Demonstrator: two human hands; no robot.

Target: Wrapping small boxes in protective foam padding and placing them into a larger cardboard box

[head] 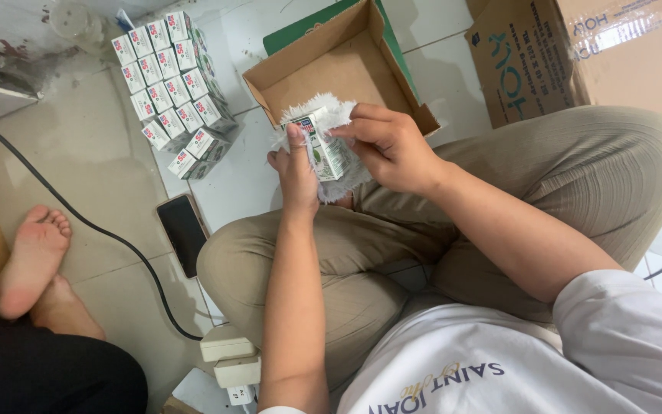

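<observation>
Bright, even indoor light from overhead w/ only soft shadows under the knees and by the phone [183, 233] on the floor [101, 161]. Slight glare on the tape of the big cardboard box [576, 54] top right. Mostly sharp; wide-angle bend at the edges, shirt [515, 368] at bottom a bit soft.

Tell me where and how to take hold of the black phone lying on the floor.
Grip the black phone by its two long edges, coming straight down from above. It lies flat on the tiled floor, face up, so only the thin sides offer purchase. Its left long edge runs close to the black cable; keep clear of that.
</observation>
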